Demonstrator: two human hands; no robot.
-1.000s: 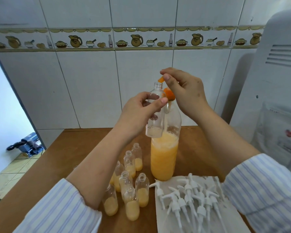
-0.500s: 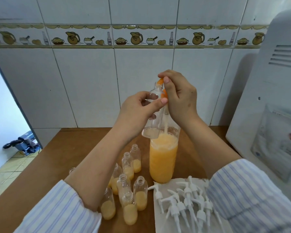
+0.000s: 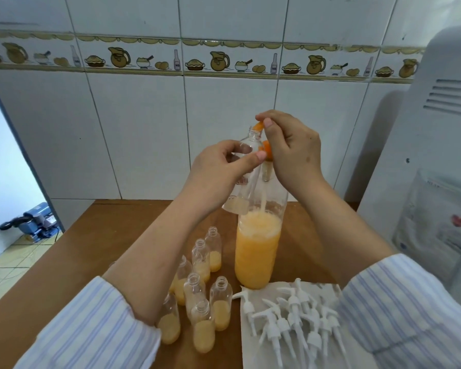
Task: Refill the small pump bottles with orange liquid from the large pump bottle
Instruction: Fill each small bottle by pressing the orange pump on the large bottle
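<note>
Bare counter [image 3: 99,235] lies open left and behind the small bottles [image 3: 197,291]. The large bottle [image 3: 258,246] stands just right of them; white pumps [image 3: 290,315] crowd the near-right paper, and a white appliance [image 3: 423,182] walls the right.

We see the large bottle [image 3: 258,251] upright on the table, clear plastic, roughly half full of orange liquid, its orange pump [image 3: 266,151] on top. A small clear bottle [image 3: 244,179], nearly empty, is raised at the pump nozzle. Further small bottles [image 3: 203,310], uncapped and partly filled, stand clustered left of the large one.
</note>
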